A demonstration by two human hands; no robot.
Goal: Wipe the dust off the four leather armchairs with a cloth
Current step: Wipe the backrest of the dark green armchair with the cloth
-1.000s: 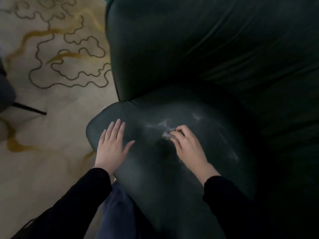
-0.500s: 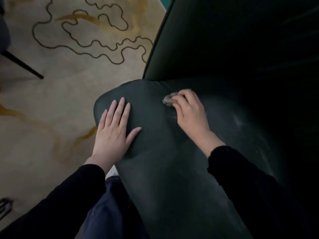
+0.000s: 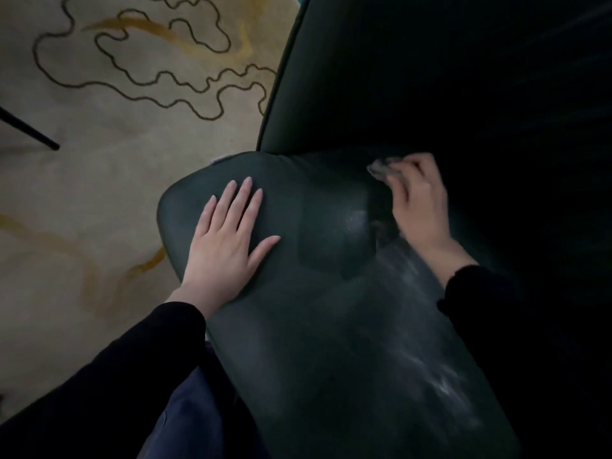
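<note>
A dark green leather armchair fills the middle and right of the view, its seat cushion towards me and its backrest rising at the top right. My left hand lies flat with straight fingers on the cushion's left corner. My right hand grips a small grey cloth and holds it against the back of the seat, close to the crease under the backrest. Most of the cloth is hidden by my fingers. Pale dusty streaks show on the cushion's right side.
A beige carpet with dark wavy lines and yellow streaks covers the floor to the left. A thin black furniture leg stands at the left edge. My dark sleeves and blue trousers are at the bottom.
My right hand has carried the cloth from the middle of the cushion up and to the right, to the crease. My left hand has stayed flat on the cushion's corner. The view has shifted.
</note>
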